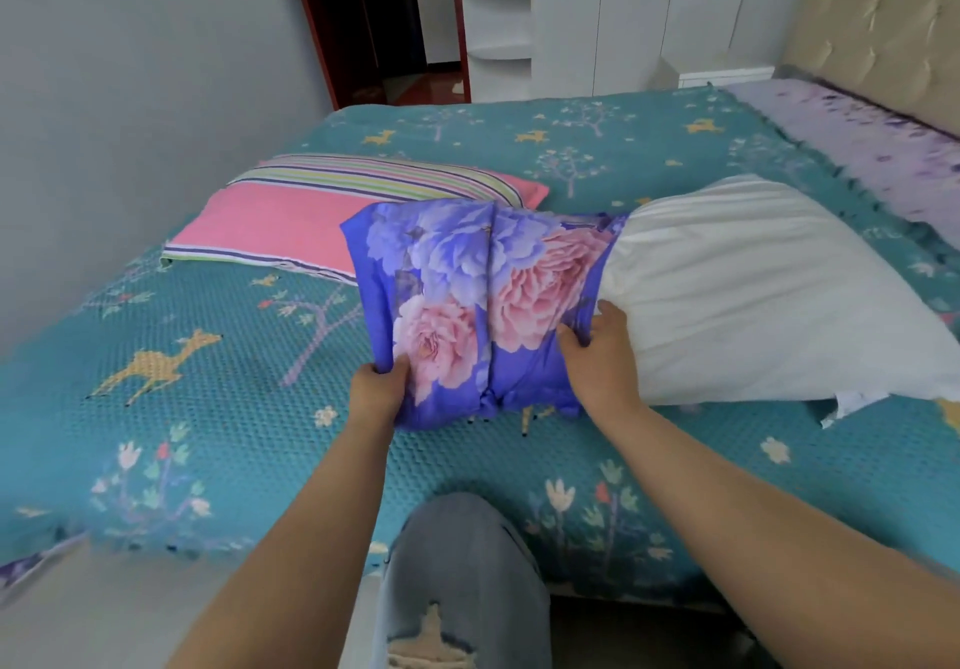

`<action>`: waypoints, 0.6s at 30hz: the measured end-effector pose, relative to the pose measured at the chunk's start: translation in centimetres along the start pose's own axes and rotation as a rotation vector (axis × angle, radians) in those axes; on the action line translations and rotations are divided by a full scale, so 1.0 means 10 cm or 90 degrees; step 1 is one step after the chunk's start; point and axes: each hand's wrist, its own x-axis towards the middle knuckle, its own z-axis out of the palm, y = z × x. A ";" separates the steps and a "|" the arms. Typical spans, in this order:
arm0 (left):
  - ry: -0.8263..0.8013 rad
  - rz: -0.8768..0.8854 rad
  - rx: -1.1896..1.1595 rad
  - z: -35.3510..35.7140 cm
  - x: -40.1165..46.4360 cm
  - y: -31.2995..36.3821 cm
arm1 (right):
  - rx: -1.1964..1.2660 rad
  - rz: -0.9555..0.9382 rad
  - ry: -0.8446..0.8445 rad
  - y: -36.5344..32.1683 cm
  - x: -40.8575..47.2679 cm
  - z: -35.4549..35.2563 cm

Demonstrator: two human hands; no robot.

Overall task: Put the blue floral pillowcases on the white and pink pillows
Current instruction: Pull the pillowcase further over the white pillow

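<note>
Head view: both hands, left hand (378, 387) and right hand (602, 356), clutch pillowcase (467, 299) half over white pillow (753, 299); pink pillow (270, 227) just behind.

Both hands, left (376, 388) and right (602, 356), grip the blue floral pillowcase (467, 305) bunched over the white pillow (753, 294).

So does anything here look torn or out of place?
Yes: the white pillow has a ragged flap of white material hanging loose at its near corner, possibly a tag or a tear. Otherwise only the pillowcase is bunched, covering one end.
</note>
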 end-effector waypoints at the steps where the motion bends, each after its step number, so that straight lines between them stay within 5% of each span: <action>1: -0.033 -0.036 -0.013 -0.01 -0.04 -0.01 | 0.027 0.050 0.004 0.01 -0.04 0.01; 9: -0.173 -0.038 0.076 -0.14 -0.18 -0.32 | -0.042 0.150 -0.099 0.26 -0.28 0.17; 15: -0.070 0.086 0.236 -0.05 -0.21 -0.23 | 0.051 0.115 -0.041 0.31 -0.50 0.21; 18: -0.104 0.041 0.135 0.04 -0.26 -0.09 | 0.099 0.101 -0.020 0.33 -0.56 0.25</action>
